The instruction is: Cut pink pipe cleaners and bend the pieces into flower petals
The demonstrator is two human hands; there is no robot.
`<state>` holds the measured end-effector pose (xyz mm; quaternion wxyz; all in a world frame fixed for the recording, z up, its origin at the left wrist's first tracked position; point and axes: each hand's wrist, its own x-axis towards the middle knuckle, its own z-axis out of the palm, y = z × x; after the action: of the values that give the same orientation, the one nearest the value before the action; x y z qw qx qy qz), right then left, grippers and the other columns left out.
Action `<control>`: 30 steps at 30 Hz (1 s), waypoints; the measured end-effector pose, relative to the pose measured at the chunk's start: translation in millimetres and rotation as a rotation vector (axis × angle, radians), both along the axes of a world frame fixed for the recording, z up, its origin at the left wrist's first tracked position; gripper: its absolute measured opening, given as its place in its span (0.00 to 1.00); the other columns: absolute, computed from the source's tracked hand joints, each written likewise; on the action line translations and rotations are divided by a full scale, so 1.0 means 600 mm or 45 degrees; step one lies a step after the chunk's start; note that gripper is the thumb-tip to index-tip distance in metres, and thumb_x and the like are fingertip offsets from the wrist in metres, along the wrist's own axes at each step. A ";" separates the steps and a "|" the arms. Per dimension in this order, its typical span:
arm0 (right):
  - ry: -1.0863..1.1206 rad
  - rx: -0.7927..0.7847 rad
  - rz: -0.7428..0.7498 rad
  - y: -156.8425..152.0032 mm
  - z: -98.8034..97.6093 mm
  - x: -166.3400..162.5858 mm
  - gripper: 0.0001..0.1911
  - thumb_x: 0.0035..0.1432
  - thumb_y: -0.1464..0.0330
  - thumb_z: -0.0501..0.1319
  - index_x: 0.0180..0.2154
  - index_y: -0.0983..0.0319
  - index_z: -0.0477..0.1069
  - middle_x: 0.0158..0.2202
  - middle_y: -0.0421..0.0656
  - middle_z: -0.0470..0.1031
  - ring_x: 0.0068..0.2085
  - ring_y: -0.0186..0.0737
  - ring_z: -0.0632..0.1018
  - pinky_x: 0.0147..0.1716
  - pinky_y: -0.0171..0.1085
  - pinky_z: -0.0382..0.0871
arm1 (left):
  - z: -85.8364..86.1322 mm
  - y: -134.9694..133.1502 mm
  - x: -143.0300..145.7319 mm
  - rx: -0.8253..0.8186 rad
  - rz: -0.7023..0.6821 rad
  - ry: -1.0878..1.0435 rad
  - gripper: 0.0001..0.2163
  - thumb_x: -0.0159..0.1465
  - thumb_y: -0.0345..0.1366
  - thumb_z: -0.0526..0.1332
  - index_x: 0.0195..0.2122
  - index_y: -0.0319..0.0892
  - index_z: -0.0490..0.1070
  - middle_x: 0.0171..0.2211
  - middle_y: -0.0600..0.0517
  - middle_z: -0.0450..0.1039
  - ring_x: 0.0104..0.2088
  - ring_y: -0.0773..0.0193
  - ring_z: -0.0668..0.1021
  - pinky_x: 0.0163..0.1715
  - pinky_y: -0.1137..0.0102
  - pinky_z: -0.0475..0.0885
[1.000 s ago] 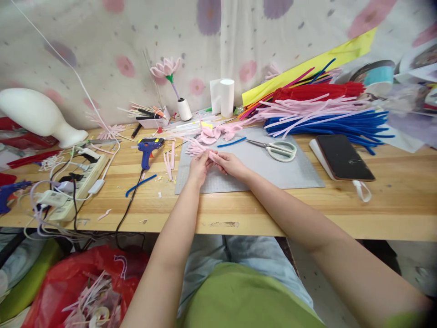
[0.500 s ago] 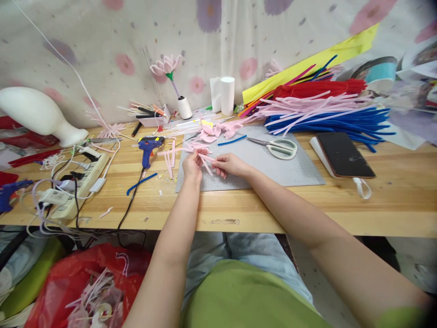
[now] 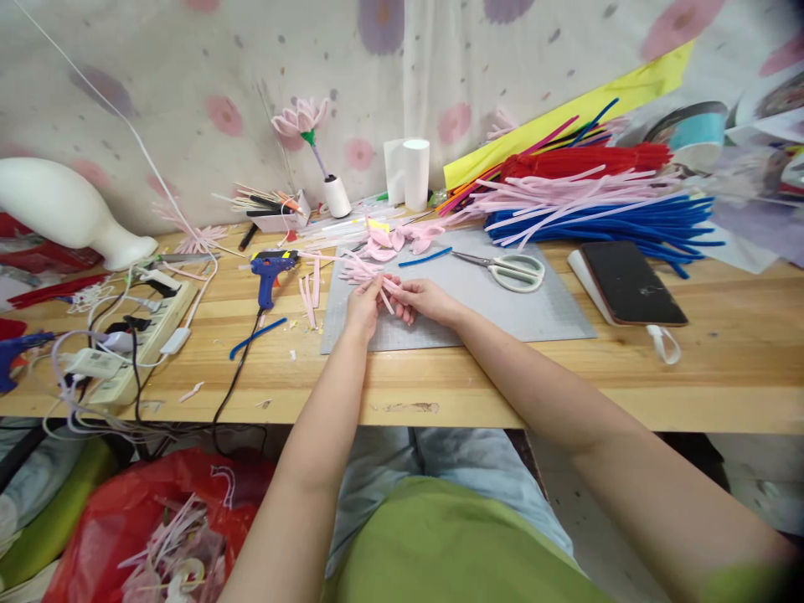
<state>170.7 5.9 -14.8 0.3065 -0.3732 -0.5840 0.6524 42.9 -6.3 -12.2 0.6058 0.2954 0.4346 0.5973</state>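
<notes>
Both hands meet over the grey cutting mat (image 3: pixel 477 314), fingers closed on pink pipe cleaners (image 3: pixel 388 295). My left hand (image 3: pixel 364 306) pinches them from the left, and my right hand (image 3: pixel 424 301) grips them from the right with its fingers curled under. Just beyond my left hand lies a cluster of pink pipe-cleaner pieces (image 3: pixel 357 268). Behind it are shaped pink petals (image 3: pixel 393 241). A short blue pipe cleaner (image 3: pixel 425 257) and scissors with pale handles (image 3: pixel 516 272) rest on the mat beyond my right hand. The fingertips partly hide what they hold.
A blue glue gun (image 3: pixel 270 276) lies left of the mat, near cut pink strips (image 3: pixel 307 300). Bundles of pipe cleaners (image 3: pixel 603 219) are piled at the back right. A phone (image 3: pixel 631 283) leans at the right. A power strip (image 3: pixel 151 335) with tangled cables sits at the left.
My hands have drawn closer together on the pink pipe cleaners, the left one shifting slightly right. Less of the strips shows between my fingers.
</notes>
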 end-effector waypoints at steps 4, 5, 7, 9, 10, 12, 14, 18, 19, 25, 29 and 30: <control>-0.099 -0.003 0.122 -0.001 0.002 0.001 0.15 0.55 0.60 0.61 0.27 0.66 0.67 0.18 0.39 0.72 0.16 0.27 0.70 0.16 0.28 0.66 | 0.010 0.005 -0.006 -0.008 0.148 -0.170 0.06 0.61 0.33 0.58 0.29 0.37 0.71 0.27 0.51 0.75 0.29 0.69 0.78 0.36 0.71 0.72; -0.129 0.016 0.132 0.000 0.003 0.002 0.14 0.54 0.61 0.62 0.26 0.66 0.68 0.18 0.39 0.72 0.16 0.27 0.70 0.17 0.28 0.66 | 0.013 0.006 -0.010 -0.010 0.174 -0.211 0.07 0.62 0.32 0.56 0.28 0.37 0.70 0.24 0.52 0.74 0.27 0.71 0.77 0.34 0.73 0.72; -0.164 0.085 0.050 0.005 0.004 0.008 0.13 0.54 0.62 0.62 0.26 0.66 0.68 0.18 0.38 0.71 0.16 0.26 0.69 0.16 0.27 0.64 | 0.015 0.007 -0.015 -0.012 0.139 -0.229 0.09 0.63 0.31 0.55 0.27 0.37 0.69 0.19 0.56 0.67 0.20 0.75 0.72 0.25 0.78 0.69; -0.144 0.165 -0.125 0.011 0.006 0.015 0.12 0.54 0.62 0.61 0.28 0.65 0.69 0.18 0.36 0.69 0.16 0.24 0.66 0.15 0.26 0.59 | 0.013 0.005 -0.015 -0.011 -0.015 -0.133 0.08 0.62 0.32 0.56 0.26 0.37 0.69 0.16 0.58 0.62 0.15 0.78 0.65 0.15 0.82 0.59; -0.113 0.192 -0.214 0.014 0.006 0.018 0.12 0.54 0.61 0.61 0.28 0.65 0.69 0.18 0.35 0.68 0.16 0.24 0.64 0.15 0.26 0.57 | 0.010 0.003 -0.012 -0.007 -0.116 -0.045 0.08 0.62 0.33 0.57 0.26 0.37 0.69 0.16 0.58 0.60 0.13 0.79 0.62 0.13 0.82 0.54; -0.051 0.211 -0.329 0.018 0.007 0.022 0.13 0.53 0.59 0.60 0.29 0.64 0.68 0.19 0.34 0.67 0.17 0.23 0.62 0.15 0.27 0.54 | 0.001 -0.002 -0.002 0.010 -0.281 0.164 0.09 0.61 0.36 0.58 0.26 0.37 0.70 0.16 0.57 0.61 0.13 0.78 0.61 0.11 0.80 0.49; -0.026 0.214 -0.383 0.019 0.006 0.023 0.15 0.51 0.57 0.60 0.27 0.64 0.68 0.19 0.34 0.65 0.17 0.24 0.60 0.15 0.28 0.51 | -0.007 -0.006 0.009 0.045 -0.355 0.340 0.10 0.61 0.38 0.58 0.26 0.38 0.70 0.15 0.56 0.62 0.13 0.76 0.62 0.12 0.79 0.49; -0.015 0.200 -0.491 0.021 0.002 0.022 0.15 0.47 0.58 0.60 0.23 0.64 0.66 0.16 0.34 0.61 0.18 0.25 0.56 0.17 0.30 0.48 | -0.019 -0.005 0.016 0.144 -0.336 0.533 0.10 0.61 0.39 0.57 0.29 0.39 0.72 0.16 0.58 0.61 0.15 0.76 0.61 0.16 0.77 0.52; -0.009 0.191 -0.540 0.023 0.000 0.021 0.14 0.46 0.59 0.61 0.22 0.64 0.66 0.16 0.34 0.60 0.18 0.25 0.56 0.17 0.31 0.48 | -0.021 -0.004 0.015 0.185 -0.310 0.590 0.09 0.60 0.39 0.58 0.29 0.39 0.73 0.16 0.58 0.60 0.15 0.75 0.60 0.17 0.77 0.53; 0.059 0.098 -0.883 0.034 -0.014 0.000 0.09 0.43 0.65 0.59 0.20 0.63 0.63 0.16 0.34 0.59 0.19 0.27 0.57 0.20 0.31 0.51 | -0.020 -0.003 0.017 0.344 -0.093 0.898 0.08 0.58 0.35 0.60 0.23 0.41 0.73 0.16 0.57 0.63 0.19 0.71 0.62 0.23 0.75 0.55; 0.093 0.040 -0.997 0.038 -0.016 -0.006 0.08 0.45 0.65 0.57 0.20 0.62 0.62 0.17 0.34 0.58 0.18 0.26 0.57 0.20 0.32 0.52 | -0.012 -0.008 0.026 0.412 -0.033 0.972 0.06 0.56 0.32 0.62 0.23 0.42 0.74 0.18 0.55 0.67 0.22 0.69 0.66 0.26 0.75 0.58; 0.093 0.060 -0.981 0.038 -0.016 -0.005 0.09 0.45 0.65 0.57 0.20 0.62 0.61 0.17 0.34 0.58 0.18 0.26 0.57 0.20 0.32 0.52 | -0.011 -0.008 0.027 0.399 -0.044 0.951 0.06 0.56 0.32 0.62 0.23 0.42 0.75 0.18 0.55 0.67 0.22 0.69 0.66 0.26 0.75 0.58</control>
<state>167.9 28.6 -24.2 0.5583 -0.5345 -0.4047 0.4887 58.8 -11.4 -18.8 0.3639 0.5881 0.5234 0.4978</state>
